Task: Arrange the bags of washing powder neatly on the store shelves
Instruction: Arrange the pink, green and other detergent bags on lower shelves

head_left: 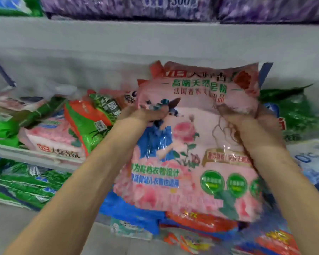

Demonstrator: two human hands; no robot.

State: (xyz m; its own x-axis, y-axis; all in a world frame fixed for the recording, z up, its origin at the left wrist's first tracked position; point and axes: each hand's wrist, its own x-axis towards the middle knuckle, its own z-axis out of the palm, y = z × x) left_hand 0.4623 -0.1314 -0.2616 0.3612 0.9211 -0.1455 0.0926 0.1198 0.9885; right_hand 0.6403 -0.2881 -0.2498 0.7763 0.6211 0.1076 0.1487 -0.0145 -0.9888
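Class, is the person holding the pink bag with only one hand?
No, both the left hand and the right hand grip the pink bag.

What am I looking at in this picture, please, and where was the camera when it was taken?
There is no machine here: the picture comes from one wide-angle camera worn on a person's head, looking forward and down, so the two bare arms are the wearer's own. The left hand and the right hand each grip the front of a pink bag of washing powder, held up before a store shelf. On that shelf lie a second pink bag and green bags, some leaning untidily. Purple bags sit on the shelf above, and a blue bag lies lower down, beneath the held one.
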